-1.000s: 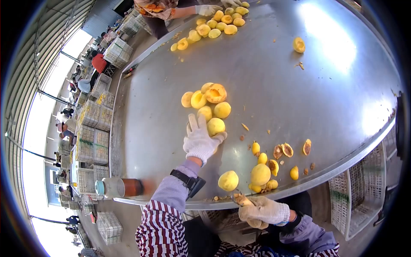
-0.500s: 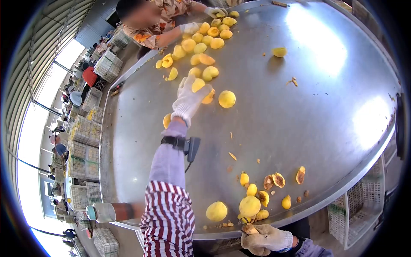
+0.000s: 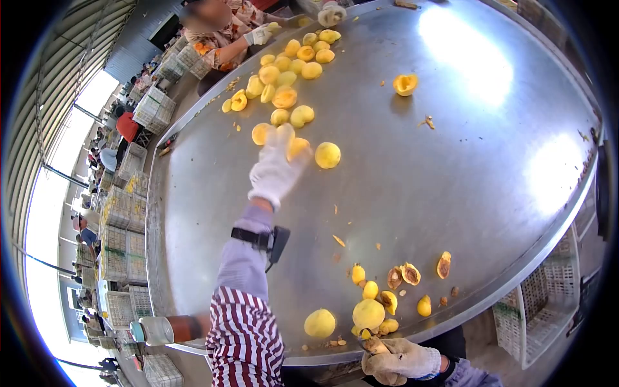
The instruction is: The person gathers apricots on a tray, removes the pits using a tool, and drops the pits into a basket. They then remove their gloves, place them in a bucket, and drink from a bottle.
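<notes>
My left hand (image 3: 280,164), in a white glove, reaches over the middle of the metal table (image 3: 387,193). Its fingers are stretched out and somewhat blurred, among loose yellow peaches. One peach (image 3: 260,133) lies left of the fingertips, another (image 3: 298,149) touches or nearly touches their right side, and a whole round peach (image 3: 327,155) sits just beyond. At the near edge, my right hand (image 3: 403,361), in a stained glove, is closed around a wooden-handled tool (image 3: 374,346); its dark metal end points at a cluster of peaches (image 3: 369,314). How the tool's tip is shaped is hard to see.
Across the table, a person's gloved hand (image 3: 259,35) is beside a peach pile (image 3: 284,64). A halved peach (image 3: 405,84) lies far right. Split pits (image 3: 410,274) and scraps are near me. A bottle (image 3: 169,329) stands left; a crate (image 3: 541,303) is below right.
The view has shifted slightly. My left hand's fingers have straightened and moved left among the peaches; a peach now shows on their left side. My right hand keeps its tool. The other person's hands have drawn back.
</notes>
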A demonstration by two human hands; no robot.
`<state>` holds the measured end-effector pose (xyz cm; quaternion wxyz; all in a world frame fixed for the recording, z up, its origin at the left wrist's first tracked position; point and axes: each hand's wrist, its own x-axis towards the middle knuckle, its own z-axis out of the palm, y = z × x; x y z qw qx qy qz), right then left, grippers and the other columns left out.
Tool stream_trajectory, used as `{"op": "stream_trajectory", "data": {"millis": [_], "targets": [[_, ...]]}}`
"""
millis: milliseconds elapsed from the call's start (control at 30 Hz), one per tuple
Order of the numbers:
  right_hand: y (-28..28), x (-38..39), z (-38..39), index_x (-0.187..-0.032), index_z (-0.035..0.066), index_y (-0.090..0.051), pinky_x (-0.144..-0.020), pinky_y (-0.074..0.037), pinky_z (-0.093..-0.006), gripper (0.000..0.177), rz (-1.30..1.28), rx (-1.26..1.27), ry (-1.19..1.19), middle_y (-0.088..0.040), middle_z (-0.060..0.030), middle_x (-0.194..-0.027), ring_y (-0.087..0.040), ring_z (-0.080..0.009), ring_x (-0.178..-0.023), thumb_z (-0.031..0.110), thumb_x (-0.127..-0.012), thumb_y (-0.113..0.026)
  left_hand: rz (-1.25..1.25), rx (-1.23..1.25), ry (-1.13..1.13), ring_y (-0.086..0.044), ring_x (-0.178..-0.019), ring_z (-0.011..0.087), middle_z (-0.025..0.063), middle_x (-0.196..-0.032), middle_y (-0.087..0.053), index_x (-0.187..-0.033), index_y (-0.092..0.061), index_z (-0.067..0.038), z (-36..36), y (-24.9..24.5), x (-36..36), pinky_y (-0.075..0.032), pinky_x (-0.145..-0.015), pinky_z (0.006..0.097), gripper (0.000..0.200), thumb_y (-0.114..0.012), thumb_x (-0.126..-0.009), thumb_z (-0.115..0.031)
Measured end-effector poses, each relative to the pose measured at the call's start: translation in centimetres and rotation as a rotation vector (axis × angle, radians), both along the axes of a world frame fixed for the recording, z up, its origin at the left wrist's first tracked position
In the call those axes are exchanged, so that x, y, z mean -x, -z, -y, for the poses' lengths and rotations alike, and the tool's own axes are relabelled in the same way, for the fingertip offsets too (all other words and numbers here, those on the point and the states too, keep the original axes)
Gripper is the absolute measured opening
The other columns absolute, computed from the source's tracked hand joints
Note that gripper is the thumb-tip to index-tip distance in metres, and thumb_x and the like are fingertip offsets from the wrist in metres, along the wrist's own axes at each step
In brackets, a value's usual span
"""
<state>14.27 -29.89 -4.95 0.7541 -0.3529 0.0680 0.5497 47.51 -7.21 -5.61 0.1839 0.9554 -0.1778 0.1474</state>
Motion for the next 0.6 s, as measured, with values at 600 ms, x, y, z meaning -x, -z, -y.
{"op": "stream_trajectory", "data": {"millis": [600], "targets": [[-0.7, -1.8, 5.5, -0.085, 0.005, -0.059, -0.041, -0.030, -0.0214, 0.029, -0.004, -0.123, 0.447, -0.051, 0.0007, -0.058, -0.043, -0.0073, -0.044, 0.031, -0.097, -0.058, 0.275, -0.510, 0.626, -0.043, -0.126, 0.0255, 0.0012, -0.125, -0.058, -0.102, -0.066, -0.027, 27.3, 2.6, -9.8, -0.038, -0.101, 0.0412, 0.017, -0.059, -0.087, -0.027]]}}
